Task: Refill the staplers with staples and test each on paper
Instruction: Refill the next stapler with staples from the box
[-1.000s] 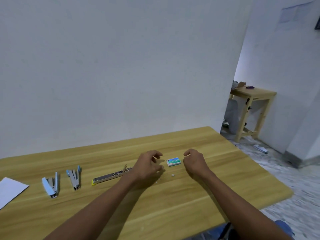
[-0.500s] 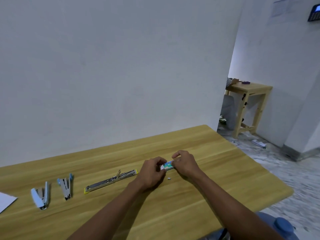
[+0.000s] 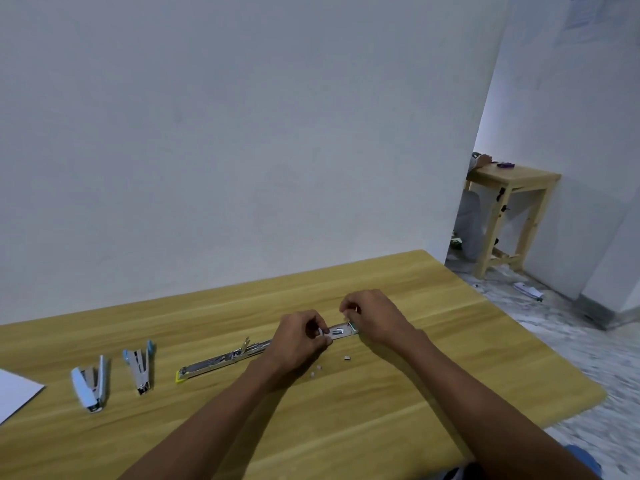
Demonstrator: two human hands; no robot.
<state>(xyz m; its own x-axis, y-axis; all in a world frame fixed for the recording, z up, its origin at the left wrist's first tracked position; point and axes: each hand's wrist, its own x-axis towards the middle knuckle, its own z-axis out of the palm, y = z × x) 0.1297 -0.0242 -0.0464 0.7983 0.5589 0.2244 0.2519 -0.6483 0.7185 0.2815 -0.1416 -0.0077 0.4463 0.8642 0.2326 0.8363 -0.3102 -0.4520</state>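
On the wooden table (image 3: 398, 403), my left hand (image 3: 301, 339) and my right hand (image 3: 375, 317) both grip the small staple box (image 3: 341, 331), which is slid open between them with staples showing in its tray. A long metal stapler with a yellow tip (image 3: 221, 362) lies opened flat just left of my left hand. Two light-blue staplers (image 3: 90, 384) (image 3: 140, 367) lie open farther left. A white sheet of paper (image 3: 15, 394) sits at the left edge. A few loose staple pieces (image 3: 318, 368) lie on the wood below the box.
A white wall runs behind the table. Past the table's right edge is a speckled floor with a small wooden side table (image 3: 512, 202) and scraps of litter (image 3: 528, 291). A person's arm rests on that side table.
Both hands closed in on the staple box, lifted it slightly and slid its tray out. More loose staple pieces now lie on the table.
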